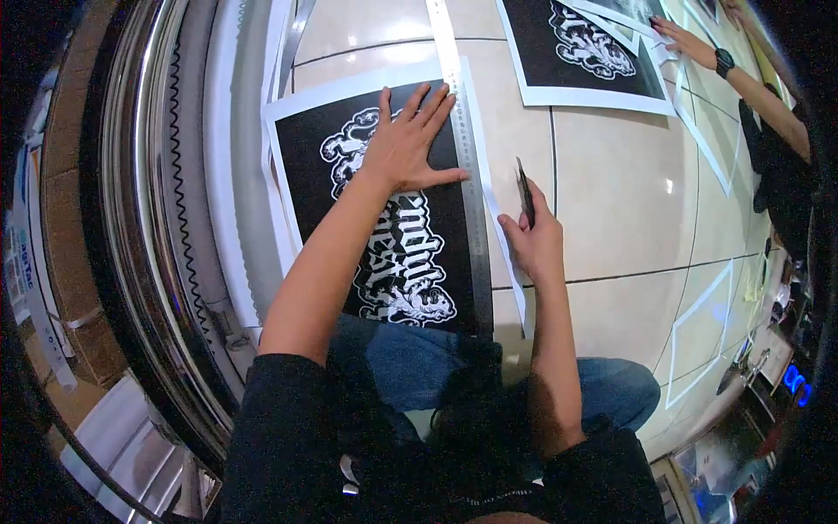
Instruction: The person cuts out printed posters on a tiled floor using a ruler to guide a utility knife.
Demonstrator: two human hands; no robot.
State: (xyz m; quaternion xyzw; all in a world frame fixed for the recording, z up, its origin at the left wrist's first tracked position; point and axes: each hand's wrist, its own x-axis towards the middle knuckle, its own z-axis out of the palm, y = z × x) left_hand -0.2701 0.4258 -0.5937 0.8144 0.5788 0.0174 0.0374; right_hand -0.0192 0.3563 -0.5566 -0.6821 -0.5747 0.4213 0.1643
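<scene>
A black printed sheet (314, 192) with white ornate lettering and animal figures lies on the tiled floor in front of my knees. My left hand (408, 144) presses flat on it with the fingers spread. Its fingertips and thumb reach a long metal ruler (476, 236), which lies along the print's right side. A white paper strip (499, 218) runs just right of the ruler, its lower end curling. Beside that strip, my right hand (539, 243) is closed around a utility knife (525, 194). The blade points up and away from me, apart from the ruler.
Another black print (594, 79) lies at upper right, where another person's hand (685, 42) holds a sheet. White paper frame-shaped offcuts (670, 356) lie on the floor at right. A large roller machine (144, 175) stands close on my left, near a cardboard box (74, 227).
</scene>
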